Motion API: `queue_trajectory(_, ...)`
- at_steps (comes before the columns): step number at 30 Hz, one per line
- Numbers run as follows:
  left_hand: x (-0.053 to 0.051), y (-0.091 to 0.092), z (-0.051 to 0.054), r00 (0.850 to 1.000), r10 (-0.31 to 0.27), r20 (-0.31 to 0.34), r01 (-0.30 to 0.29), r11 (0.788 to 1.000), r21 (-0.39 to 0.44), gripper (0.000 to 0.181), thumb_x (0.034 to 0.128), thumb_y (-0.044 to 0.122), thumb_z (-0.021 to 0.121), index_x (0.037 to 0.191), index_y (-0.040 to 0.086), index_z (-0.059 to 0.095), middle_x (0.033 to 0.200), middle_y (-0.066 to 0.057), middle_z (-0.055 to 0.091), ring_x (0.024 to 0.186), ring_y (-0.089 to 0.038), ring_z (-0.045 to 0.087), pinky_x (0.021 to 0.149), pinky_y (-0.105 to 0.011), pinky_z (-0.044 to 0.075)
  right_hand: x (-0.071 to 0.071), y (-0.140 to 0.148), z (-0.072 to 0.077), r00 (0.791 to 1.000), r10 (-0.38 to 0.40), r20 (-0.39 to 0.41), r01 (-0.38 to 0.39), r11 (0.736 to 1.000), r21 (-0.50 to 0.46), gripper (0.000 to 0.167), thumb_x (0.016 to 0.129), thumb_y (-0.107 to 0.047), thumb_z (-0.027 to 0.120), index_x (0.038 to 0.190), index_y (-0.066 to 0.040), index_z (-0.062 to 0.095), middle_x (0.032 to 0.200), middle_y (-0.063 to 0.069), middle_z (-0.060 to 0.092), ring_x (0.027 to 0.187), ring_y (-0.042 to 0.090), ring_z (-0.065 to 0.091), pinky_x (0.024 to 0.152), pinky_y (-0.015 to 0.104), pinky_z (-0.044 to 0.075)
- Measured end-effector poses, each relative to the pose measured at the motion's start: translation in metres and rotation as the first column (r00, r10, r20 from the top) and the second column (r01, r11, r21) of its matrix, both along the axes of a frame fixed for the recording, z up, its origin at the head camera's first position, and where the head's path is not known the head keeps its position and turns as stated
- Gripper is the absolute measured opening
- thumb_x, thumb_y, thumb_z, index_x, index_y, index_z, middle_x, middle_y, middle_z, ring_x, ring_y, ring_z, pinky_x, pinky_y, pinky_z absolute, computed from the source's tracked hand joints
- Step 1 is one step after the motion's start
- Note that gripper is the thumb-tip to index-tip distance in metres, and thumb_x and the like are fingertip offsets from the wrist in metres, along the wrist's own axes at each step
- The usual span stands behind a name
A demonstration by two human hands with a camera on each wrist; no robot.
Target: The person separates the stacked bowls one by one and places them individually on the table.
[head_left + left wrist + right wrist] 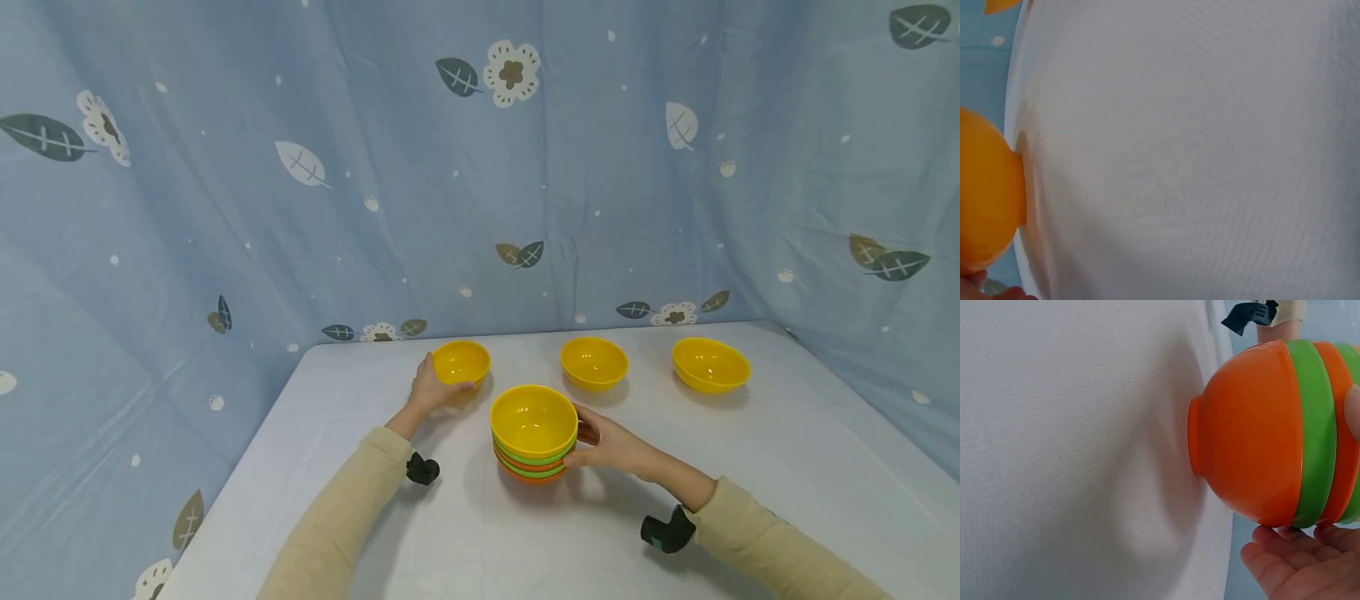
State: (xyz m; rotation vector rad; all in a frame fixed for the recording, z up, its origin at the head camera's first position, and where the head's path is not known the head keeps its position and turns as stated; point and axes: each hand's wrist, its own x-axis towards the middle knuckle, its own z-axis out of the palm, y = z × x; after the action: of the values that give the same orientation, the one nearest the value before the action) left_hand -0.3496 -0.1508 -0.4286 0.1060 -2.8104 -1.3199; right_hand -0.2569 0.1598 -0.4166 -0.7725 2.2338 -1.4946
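In the head view my left hand [431,392] holds the left yellow bowl [462,362], its thumb at the front and its fingers at the left side. That bowl [986,192] shows at the left edge of the left wrist view, with fingertips [999,292] below it. My right hand [621,450] grips the right side of a stack of bowls [534,423], yellow on top with green and orange ones beneath. In the right wrist view fingers [1310,562] lie against the stack [1250,434]; whether its base touches the table cannot be told.
Two more yellow bowls, one behind the stack [594,364] and one at the back right [711,366], stand on the white-covered table [480,550]. A blue patterned curtain [420,208] hangs behind the table's back edge.
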Motion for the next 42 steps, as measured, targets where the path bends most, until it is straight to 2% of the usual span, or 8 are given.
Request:
queue_trajectory(6, 0.001, 0.000, -0.001, 1.000, 0.015, 0.017, -0.016, 1.000, 0.027, 0.113, 0.0688, 0.039, 0.078, 0.146, 0.001, 0.005, 0.149, -0.023, 0.012, 0.133, -0.043, 0.019, 0.106, -0.055, 0.022, 0.000, -0.001, 0.000, 1.000, -0.002, 0.004, 0.002, 1.000, 0.000, 0.083, 0.082, -0.024, 0.069, 0.143, 0.001, 0.019, 0.145, 0.021, 0.028, 0.128, 0.038, 0.036, 0.104, 0.050, 0.031)
queue_trajectory(13, 0.003, -0.004, 0.003, 1.000, 0.023, -0.001, -0.023, 0.996, 0.083, 0.111, 0.0701, 0.037, 0.078, 0.146, 0.004, 0.004, 0.150, -0.023, 0.011, 0.135, -0.041, 0.017, 0.108, -0.054, 0.019, 0.001, -0.001, 0.001, 1.000, -0.012, 0.002, 0.012, 1.000, 0.010, 0.084, 0.082, -0.025, 0.069, 0.143, 0.000, 0.019, 0.145, 0.021, 0.028, 0.128, 0.038, 0.036, 0.103, 0.049, 0.032)
queue_trajectory(18, 0.007, -0.005, 0.005, 1.000, 0.011, -0.013, -0.010, 0.996, 0.089, 0.108, 0.0725, 0.037, 0.076, 0.147, 0.004, 0.004, 0.151, -0.021, 0.009, 0.136, -0.040, 0.014, 0.108, -0.054, 0.017, 0.001, -0.002, 0.001, 1.000, -0.024, -0.001, 0.024, 1.000, 0.018, 0.084, 0.081, -0.026, 0.070, 0.143, 0.000, 0.019, 0.145, 0.021, 0.028, 0.128, 0.038, 0.036, 0.103, 0.048, 0.033)
queue_trajectory(26, 0.012, -0.010, 0.010, 0.998, -0.010, -0.061, 0.013, 0.999, 0.052, 0.107, 0.0735, 0.039, 0.075, 0.147, 0.004, 0.005, 0.151, -0.020, 0.009, 0.138, -0.038, 0.011, 0.109, -0.054, 0.015, 0.000, -0.002, 0.001, 1.000, -0.027, 0.005, 0.027, 1.000, 0.015, 0.084, 0.081, -0.026, 0.070, 0.143, 0.000, 0.019, 0.145, 0.021, 0.028, 0.128, 0.038, 0.036, 0.103, 0.048, 0.033)
queue_trajectory(30, 0.015, -0.012, 0.011, 0.998, -0.021, -0.064, 0.026, 0.996, 0.082, 0.103, 0.0759, 0.036, 0.073, 0.147, 0.004, 0.005, 0.151, -0.020, 0.009, 0.138, -0.037, 0.011, 0.109, -0.054, 0.015, 0.000, -0.002, 0.002, 1.000, -0.029, 0.003, 0.029, 0.999, 0.014, 0.084, 0.081, -0.025, 0.070, 0.144, 0.000, 0.019, 0.145, 0.020, 0.028, 0.128, 0.038, 0.036, 0.103, 0.049, 0.032)
queue_trajectory(36, 0.026, -0.011, 0.013, 0.996, -0.078, -0.050, 0.084, 0.986, 0.143, 0.098, 0.0790, 0.032, 0.071, 0.147, 0.005, 0.005, 0.152, -0.016, 0.009, 0.139, -0.033, 0.010, 0.110, -0.052, 0.013, -0.001, -0.001, 0.001, 1.000, -0.019, 0.006, 0.019, 1.000, 0.005, 0.084, 0.082, -0.025, 0.069, 0.144, -0.001, 0.019, 0.146, 0.020, 0.028, 0.127, 0.037, 0.037, 0.104, 0.050, 0.031)
queue_trajectory(42, 0.042, -0.006, 0.018, 0.988, -0.127, -0.093, 0.138, 0.983, 0.121, 0.101, 0.0758, 0.040, 0.072, 0.147, 0.005, 0.009, 0.151, -0.017, 0.014, 0.138, -0.035, 0.014, 0.109, -0.054, 0.016, -0.001, -0.001, 0.001, 1.000, -0.011, 0.009, 0.011, 1.000, -0.010, 0.084, 0.082, -0.024, 0.069, 0.144, -0.001, 0.018, 0.146, 0.020, 0.028, 0.127, 0.037, 0.037, 0.104, 0.050, 0.031)
